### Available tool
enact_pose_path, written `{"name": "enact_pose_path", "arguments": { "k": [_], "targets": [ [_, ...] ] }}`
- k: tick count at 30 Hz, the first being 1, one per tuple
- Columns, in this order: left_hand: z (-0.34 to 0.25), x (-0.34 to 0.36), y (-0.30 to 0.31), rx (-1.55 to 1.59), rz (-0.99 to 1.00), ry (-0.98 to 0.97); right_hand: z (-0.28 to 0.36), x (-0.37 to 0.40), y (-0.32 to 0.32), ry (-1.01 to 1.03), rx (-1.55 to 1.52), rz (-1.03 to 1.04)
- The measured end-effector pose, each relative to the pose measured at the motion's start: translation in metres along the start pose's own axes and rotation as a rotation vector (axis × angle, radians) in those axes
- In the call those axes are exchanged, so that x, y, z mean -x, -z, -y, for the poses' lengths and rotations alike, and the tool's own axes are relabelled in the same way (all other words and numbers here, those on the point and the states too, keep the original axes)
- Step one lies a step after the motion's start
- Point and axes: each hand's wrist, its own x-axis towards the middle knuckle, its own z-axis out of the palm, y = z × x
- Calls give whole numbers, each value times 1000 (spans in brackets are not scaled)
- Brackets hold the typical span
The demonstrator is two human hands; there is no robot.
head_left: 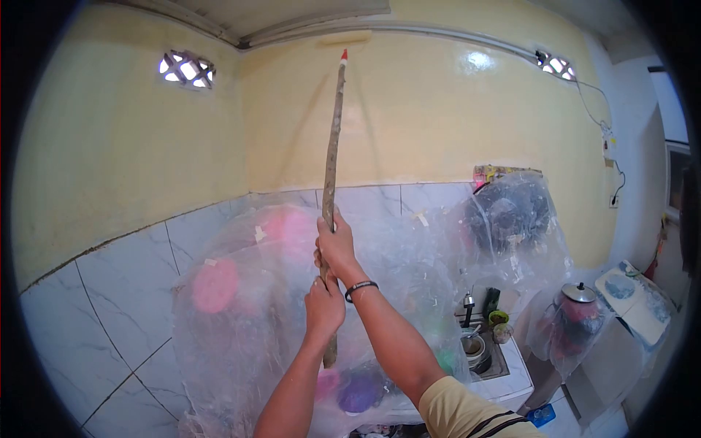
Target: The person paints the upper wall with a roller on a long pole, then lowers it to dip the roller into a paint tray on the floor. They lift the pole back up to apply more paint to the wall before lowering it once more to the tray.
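A long wooden pole (332, 146) is held nearly upright at the centre of the frame, its red tip near the top edge. It is clenched by the right hand (336, 244) and, directly below, by the left hand (325, 306), in front of plastic sheeting (241, 321).

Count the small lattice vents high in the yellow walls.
2: left lattice vent high on the left wall; right lattice vent near the ceiling, upper right. More may be hidden.
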Motion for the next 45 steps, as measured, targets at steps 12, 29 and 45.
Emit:
{"name": "enact_pose_path", "arguments": {
  "k": [12, 29, 45],
  "targets": [
    [41, 72, -39, 15, -85, -65, -38, 67, 37, 29, 145, -20],
    [-21, 54, -84, 104, 55, -37, 3, 30, 101, 1, 124, -88],
    [-23, 62, -86, 118, 57, -69, 5, 39, 105, 1, 122, -109]
  ]
}}
